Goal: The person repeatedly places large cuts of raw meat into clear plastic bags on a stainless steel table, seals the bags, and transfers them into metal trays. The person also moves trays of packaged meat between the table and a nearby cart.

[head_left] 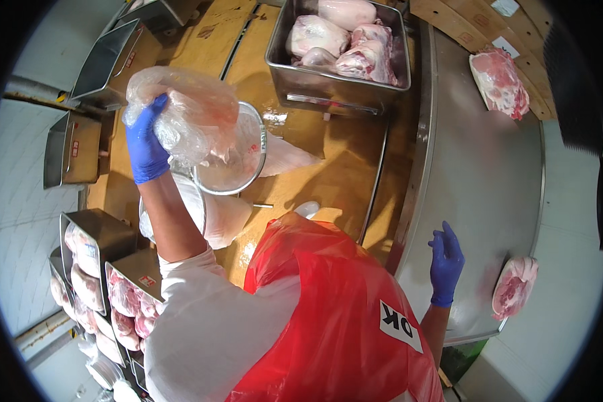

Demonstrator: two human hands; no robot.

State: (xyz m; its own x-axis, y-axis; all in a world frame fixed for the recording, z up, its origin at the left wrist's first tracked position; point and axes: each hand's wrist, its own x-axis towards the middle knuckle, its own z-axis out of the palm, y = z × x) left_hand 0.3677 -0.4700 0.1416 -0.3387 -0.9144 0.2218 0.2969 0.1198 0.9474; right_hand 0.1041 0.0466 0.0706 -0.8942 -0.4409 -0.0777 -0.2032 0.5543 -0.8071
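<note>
My left hand, in a blue glove, is closed on a crumpled clear plastic bag. The bag hangs over a round, pale bucket whose inside looks lined with film; whether the bag has anything in it I cannot tell. A second white bucket stands partly behind my left forearm. Over the steel table on the right, my right hand, also gloved in blue, has its fingers apart and holds nothing. The nearest piece of raw meat lies on the table's right edge, apart from that hand.
A deep steel tub of large meat pieces stands ahead on the wet brown floor. Another cut lies at the table's far end beside cardboard. Steel bins line the left, and lower down several bins hold meat.
</note>
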